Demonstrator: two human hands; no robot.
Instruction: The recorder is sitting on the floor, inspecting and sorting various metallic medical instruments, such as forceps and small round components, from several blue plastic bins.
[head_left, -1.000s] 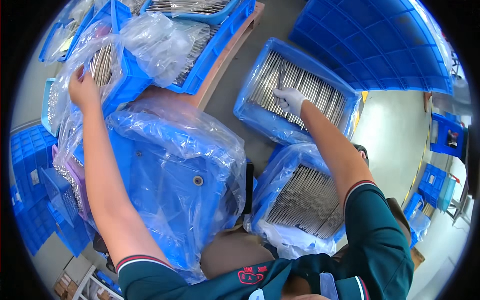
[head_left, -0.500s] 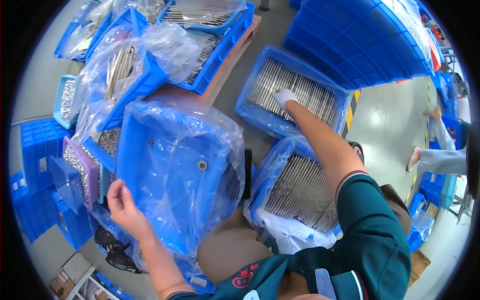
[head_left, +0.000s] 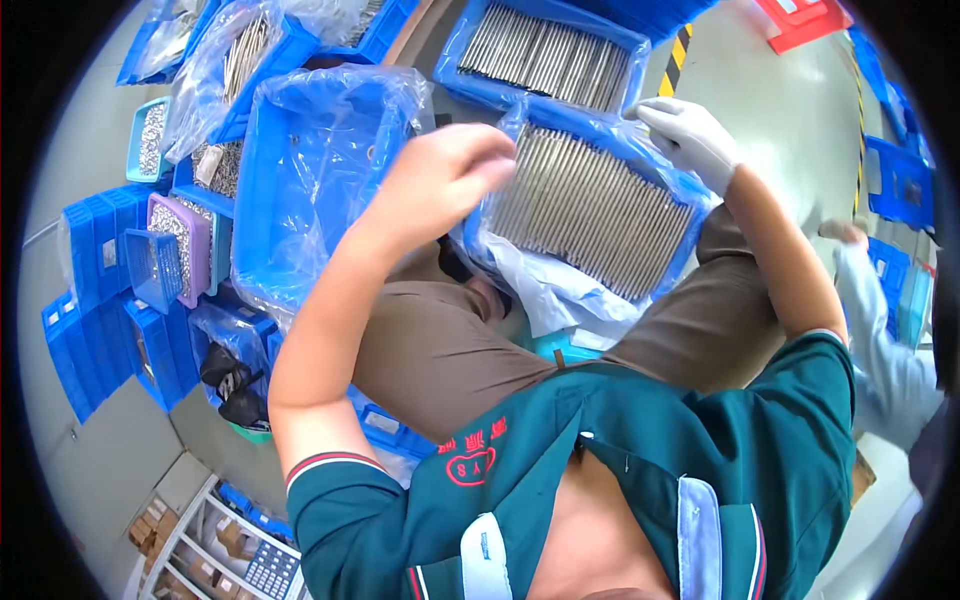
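My left hand [head_left: 448, 178], bare and somewhat blurred, hovers at the left edge of the nearer blue bin [head_left: 672, 268]. Its fingers are loosely bent, the thumb stands apart from them, and nothing shows in its grasp. White-gloved, my right hand [head_left: 690, 138] is over that bin's far right corner, fingers stretched to the left and holding nothing visible. Thin metal rods [head_left: 590, 205] lie side by side in this plastic-lined bin. More metal rods [head_left: 545, 55] fill a second lined bin just beyond it.
Left of the rods stands a large blue bin [head_left: 245, 200] lined with clear plastic. Purple [head_left: 203, 250] and light-blue [head_left: 137, 140] baskets of small metal parts sit farther left. A shelf [head_left: 190, 530] is at lower left. Another person's sleeve [head_left: 865, 330] appears at right.
My right hand has come back from the farther rods to the nearer bin's corner. My left hand has swung right from the empty bin's side. The view has shifted toward my body.
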